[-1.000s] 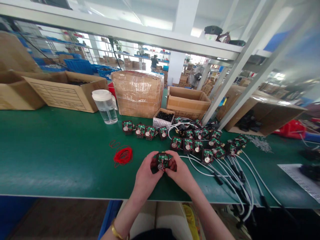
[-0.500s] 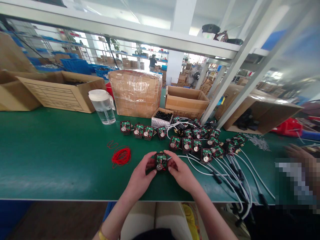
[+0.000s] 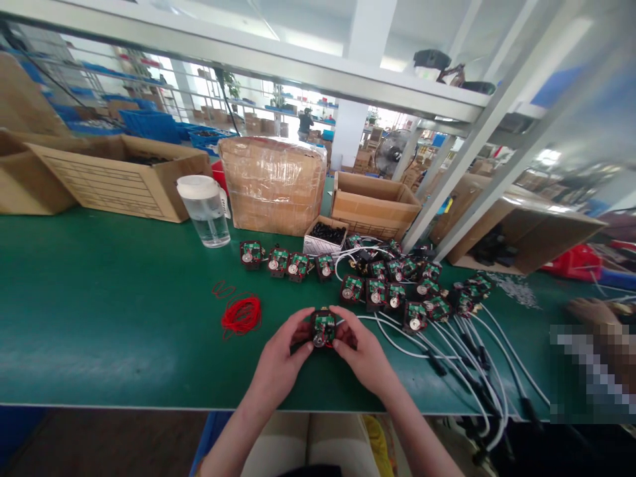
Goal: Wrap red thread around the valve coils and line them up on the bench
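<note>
Between my two hands is a small black housing with a green circuit board (image 3: 324,324) and a round silver disc showing on its open face. My left hand (image 3: 285,354) grips its left side, thumb at the lower corner and fingers along the edge. On the opposite side my right hand (image 3: 366,351) closes on it, thumb low and index finger at the top corner. A white cable runs out to the right behind my right fingers. To the left lies a loose bundle of red wire (image 3: 242,314). Several like housings (image 3: 376,291) stand beyond my hands.
White cables with black ends (image 3: 479,371) spread to the right and over the front edge. A lidded water jug (image 3: 206,215), a wrapped carton (image 3: 273,189) and a small box of black parts (image 3: 325,235) stand behind. Another person's hand (image 3: 593,311) is at far right.
The view has shifted slightly. Both hands stay on the same housing, with hardly any change in grip.
</note>
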Demonstrator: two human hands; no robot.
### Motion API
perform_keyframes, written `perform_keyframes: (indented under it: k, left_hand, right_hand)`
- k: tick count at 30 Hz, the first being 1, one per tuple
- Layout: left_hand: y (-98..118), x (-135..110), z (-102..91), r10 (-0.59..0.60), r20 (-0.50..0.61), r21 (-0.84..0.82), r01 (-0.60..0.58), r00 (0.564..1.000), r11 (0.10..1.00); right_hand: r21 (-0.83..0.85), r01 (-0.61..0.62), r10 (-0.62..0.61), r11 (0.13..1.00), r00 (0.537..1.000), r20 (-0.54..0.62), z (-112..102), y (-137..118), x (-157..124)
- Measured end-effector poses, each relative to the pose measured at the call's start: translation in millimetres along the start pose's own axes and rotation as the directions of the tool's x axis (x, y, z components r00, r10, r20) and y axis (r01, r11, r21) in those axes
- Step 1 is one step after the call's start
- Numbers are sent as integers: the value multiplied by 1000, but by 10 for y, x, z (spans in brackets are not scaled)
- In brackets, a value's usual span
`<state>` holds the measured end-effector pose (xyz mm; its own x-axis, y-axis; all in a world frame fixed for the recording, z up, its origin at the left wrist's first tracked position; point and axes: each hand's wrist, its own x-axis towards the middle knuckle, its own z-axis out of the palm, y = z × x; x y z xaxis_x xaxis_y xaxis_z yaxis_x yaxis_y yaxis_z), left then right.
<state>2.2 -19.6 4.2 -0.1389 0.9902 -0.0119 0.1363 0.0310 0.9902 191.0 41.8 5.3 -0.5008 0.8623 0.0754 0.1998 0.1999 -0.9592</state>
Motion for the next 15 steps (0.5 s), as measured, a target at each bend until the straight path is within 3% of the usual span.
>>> perform_keyframes:
  k: [8, 15]
  left_hand:
    - [24, 19, -10, -19, -24, -15, 19, 1000, 1000]
    - [-140, -5, -10, 57, -78, 68, -52, 995, 996]
  right_hand:
    - [-73, 32, -38, 997, 996, -86, -10, 52, 83]
    - [-146, 53, -73, 988, 987, -140, 11, -11, 106]
